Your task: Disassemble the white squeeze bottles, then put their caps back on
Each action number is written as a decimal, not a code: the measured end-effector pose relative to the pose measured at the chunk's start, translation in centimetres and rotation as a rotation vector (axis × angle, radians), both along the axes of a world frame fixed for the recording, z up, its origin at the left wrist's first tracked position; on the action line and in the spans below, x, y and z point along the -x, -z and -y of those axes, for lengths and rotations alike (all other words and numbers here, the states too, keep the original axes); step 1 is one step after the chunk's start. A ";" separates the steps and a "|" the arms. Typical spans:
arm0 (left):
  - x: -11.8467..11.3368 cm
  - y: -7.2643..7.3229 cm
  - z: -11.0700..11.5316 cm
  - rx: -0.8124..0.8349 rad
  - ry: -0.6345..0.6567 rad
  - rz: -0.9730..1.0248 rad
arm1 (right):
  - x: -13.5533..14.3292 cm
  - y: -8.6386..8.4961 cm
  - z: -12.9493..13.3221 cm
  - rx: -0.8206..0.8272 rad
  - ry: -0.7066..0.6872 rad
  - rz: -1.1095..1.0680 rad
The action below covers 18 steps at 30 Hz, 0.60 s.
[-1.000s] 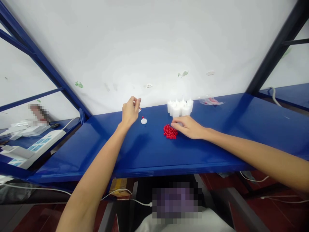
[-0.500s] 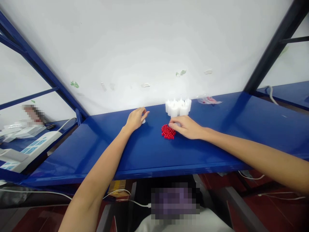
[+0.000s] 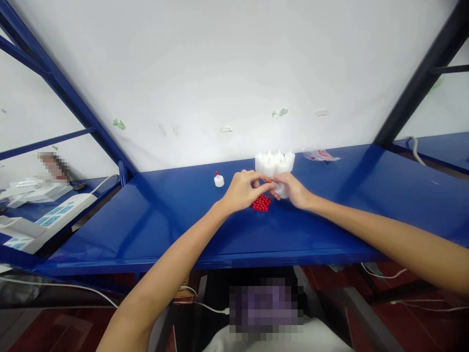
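Observation:
A white bottle [image 3: 280,189] is in my right hand [image 3: 296,191], its fingers closed round it above the blue table. My left hand [image 3: 244,189] meets it from the left, thumb and fingertips pinched near the bottle's top; what they hold is too small to make out. Just below my hands lies a cluster of small red caps [image 3: 261,203], partly covered by my left hand. Behind my hands stands a group of white bottles [image 3: 274,162] with pointed tips. Off to the left, one white bottle with a red tip [image 3: 219,181] stands upright by itself.
The blue table [image 3: 164,220] runs along a white wall. A clear plastic bag with red bits [image 3: 321,155] lies at the back right. At the far left are a power strip [image 3: 58,215] and white boxes [image 3: 44,193]. Blue and black frame posts rise at both sides.
My left hand has moved right from the lone bottle, uncovering it, and now meets my right hand. The bottle in my right hand shows more clearly. The view has shifted slightly.

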State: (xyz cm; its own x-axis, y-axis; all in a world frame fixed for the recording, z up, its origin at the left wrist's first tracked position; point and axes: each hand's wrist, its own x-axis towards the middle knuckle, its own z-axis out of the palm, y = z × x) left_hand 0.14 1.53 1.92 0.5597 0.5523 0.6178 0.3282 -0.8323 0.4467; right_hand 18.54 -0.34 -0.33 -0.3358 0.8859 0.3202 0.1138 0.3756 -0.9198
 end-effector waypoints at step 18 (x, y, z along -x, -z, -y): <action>-0.2 0.9 1.3 0.192 0.193 0.177 | 0.7 -1.0 1.5 0.024 -0.134 0.012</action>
State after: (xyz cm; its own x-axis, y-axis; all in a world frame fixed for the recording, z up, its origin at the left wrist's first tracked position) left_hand 0.33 0.24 1.00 0.5587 0.5628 0.6092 0.0763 -0.7663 0.6379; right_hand 17.81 -1.86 0.66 -0.4555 0.8400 0.2948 0.0746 0.3660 -0.9276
